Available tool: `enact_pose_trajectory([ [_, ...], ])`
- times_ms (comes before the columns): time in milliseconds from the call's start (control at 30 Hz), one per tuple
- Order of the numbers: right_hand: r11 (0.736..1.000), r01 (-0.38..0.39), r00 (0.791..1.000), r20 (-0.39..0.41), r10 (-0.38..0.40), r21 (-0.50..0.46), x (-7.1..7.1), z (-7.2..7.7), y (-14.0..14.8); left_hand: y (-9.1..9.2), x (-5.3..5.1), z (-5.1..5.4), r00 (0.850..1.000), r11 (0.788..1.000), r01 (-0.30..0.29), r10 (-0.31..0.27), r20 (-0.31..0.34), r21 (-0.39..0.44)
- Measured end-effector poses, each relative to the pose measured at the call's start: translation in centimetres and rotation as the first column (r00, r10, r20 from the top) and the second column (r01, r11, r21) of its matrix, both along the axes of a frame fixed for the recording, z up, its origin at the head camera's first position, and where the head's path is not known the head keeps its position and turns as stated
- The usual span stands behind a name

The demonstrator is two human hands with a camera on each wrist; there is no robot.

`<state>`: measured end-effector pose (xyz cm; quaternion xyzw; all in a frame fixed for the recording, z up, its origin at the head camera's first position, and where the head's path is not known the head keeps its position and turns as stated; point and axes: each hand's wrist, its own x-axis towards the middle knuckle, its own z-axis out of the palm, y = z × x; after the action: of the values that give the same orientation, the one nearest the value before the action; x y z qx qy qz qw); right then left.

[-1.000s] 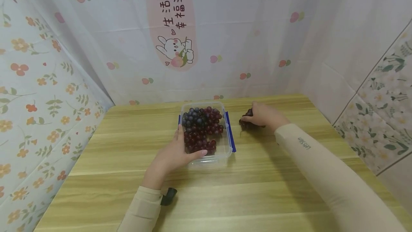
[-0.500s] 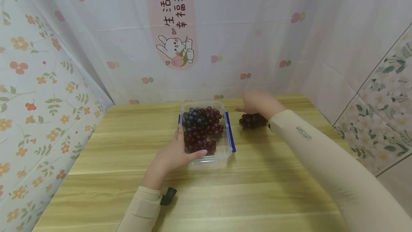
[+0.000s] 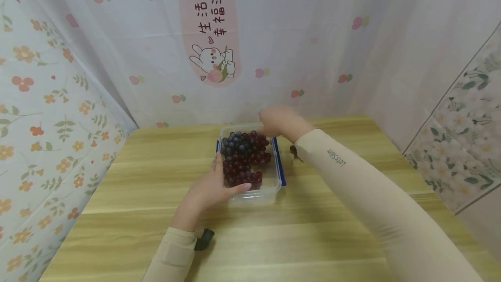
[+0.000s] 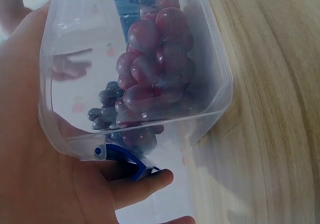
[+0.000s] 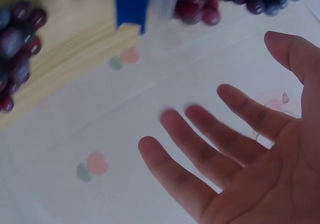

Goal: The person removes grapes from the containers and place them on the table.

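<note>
A clear plastic food container with blue side clips stands on the table, holding dark blue and red grapes. My left hand holds its near left corner, thumb over the front rim and fingers along the left side. In the left wrist view, fingers extend by a blue clip. My right hand is above the container's far right corner; the right wrist view shows its fingers spread and holding nothing. Another bunch of grapes lies right of the container, mostly hidden by the right forearm in the head view.
The wood-grain table ends at a white printed curtain behind. Floral cloth hangs at the left, and more patterned cloth at the right. A dark object sits at the left wrist.
My right hand has let go of the loose grape bunch and moved left, over the container's far right corner. The left hand and container have stayed put.
</note>
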<state>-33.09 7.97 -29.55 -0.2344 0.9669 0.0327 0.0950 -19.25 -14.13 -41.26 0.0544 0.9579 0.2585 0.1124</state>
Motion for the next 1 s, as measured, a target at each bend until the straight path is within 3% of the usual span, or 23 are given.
enact_pose_trajectory([
  [400, 0.993, -0.028, 0.999, -0.047, 0.023, -0.118, 1.7, -2.5, -5.9, -0.1, 0.0, -0.1, 1.0, 1.0, 0.005, -0.005, -0.005, 0.029],
  [600, 0.995, -0.018, 1.0, -0.005, 0.018, -0.102, 2.5, -3.6, -7.7, 0.0, 0.0, 0.0, 1.0, 1.0, 0.013, -0.013, -0.001, 0.016],
  [1000, 0.997, -0.066, 0.998, -0.014, 0.066, -0.049, 3.0, -4.9, -8.5, -0.1, 0.1, 0.1, 1.0, 1.0, 0.013, -0.013, 0.004, 0.019],
])
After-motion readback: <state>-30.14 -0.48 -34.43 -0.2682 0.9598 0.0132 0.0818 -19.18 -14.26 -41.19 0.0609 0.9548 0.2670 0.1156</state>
